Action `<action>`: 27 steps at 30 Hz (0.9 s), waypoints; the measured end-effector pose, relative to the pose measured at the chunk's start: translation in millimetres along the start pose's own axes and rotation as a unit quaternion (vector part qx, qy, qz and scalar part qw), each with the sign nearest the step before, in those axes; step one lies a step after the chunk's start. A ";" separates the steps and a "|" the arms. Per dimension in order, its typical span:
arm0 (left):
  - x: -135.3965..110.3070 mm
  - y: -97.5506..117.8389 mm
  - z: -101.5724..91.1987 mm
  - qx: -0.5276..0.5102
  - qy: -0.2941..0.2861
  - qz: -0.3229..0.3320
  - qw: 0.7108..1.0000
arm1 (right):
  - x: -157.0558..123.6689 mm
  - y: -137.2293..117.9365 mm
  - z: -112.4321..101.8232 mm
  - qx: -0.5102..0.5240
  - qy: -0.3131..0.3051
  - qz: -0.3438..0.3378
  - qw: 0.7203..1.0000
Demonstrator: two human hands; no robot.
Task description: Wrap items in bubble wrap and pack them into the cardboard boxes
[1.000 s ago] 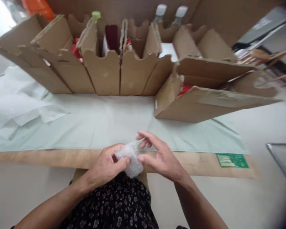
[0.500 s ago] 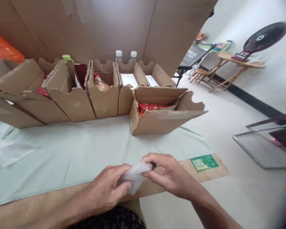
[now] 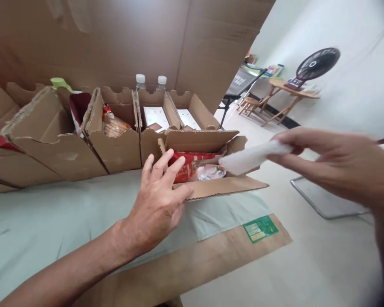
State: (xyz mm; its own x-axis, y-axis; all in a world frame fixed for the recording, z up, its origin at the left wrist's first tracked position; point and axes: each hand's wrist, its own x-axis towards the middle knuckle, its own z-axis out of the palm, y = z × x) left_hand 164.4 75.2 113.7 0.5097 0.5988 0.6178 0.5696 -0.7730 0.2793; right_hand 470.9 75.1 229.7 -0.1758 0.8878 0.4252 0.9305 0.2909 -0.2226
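Observation:
A cardboard box [image 3: 227, 186] stands in front of the row, with its front wall leaning outward. Inside it lie a red printed packet [image 3: 183, 167] and a white crinkly packet [image 3: 211, 172]. My left hand [image 3: 161, 198] rests at the box's left end with its fingers spread over the edge and the thumb by the front wall. Between the thumb and fingers of my right hand [image 3: 326, 164] is a folded piece of bubble wrap [image 3: 248, 157]. Its far end hangs over the box's right half; whether anything is wrapped inside cannot be seen.
Behind stands a row of cardboard bins [image 3: 113, 147], holding a bag of sausage-like snacks [image 3: 115, 125] and white cards [image 3: 156, 118]. Two capped bottles [image 3: 140, 81] show behind them. A green label [image 3: 260, 229] lies on the board's front edge. A fan [image 3: 316, 64] stands right.
Both hands have parted and moved forward. My left hand let go of the bubble wrap and reached the box; my right hand carried the wrap up and right. The box's front wall tilts further out.

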 end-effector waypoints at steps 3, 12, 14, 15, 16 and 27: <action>-3.5 -2.3 0.2 -0.018 0.006 -0.011 1.000 | 13.0 -3.6 6.8 -0.017 -0.065 -0.071 0.995; -13.0 -9.5 11.2 -0.071 0.042 -0.014 0.997 | 46.0 -60.7 70.3 0.148 -0.191 -0.053 0.969; -13.3 -9.9 11.5 -0.073 0.039 -0.016 0.996 | 48.7 -66.8 94.8 0.055 -0.262 -0.065 0.961; -13.1 -10.3 11.6 -0.073 0.036 -0.019 0.996 | 49.3 -68.1 105.5 0.008 -0.283 -0.077 0.956; -12.7 -10.8 11.8 -0.074 0.036 -0.020 0.996 | 50.0 -68.5 114.5 -0.027 -0.297 -0.091 0.950; -12.4 -20.4 6.8 -0.093 0.092 -0.070 0.989 | 32.7 -47.3 75.1 0.064 -0.091 -0.056 0.992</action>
State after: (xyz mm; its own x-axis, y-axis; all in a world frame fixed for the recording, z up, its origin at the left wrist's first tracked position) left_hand 150.8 84.9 95.4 0.2983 0.6680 0.6817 0.4901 -0.7201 0.4912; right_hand 397.1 117.1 188.2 -0.3411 0.8941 0.2901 0.8556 0.4232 -0.2981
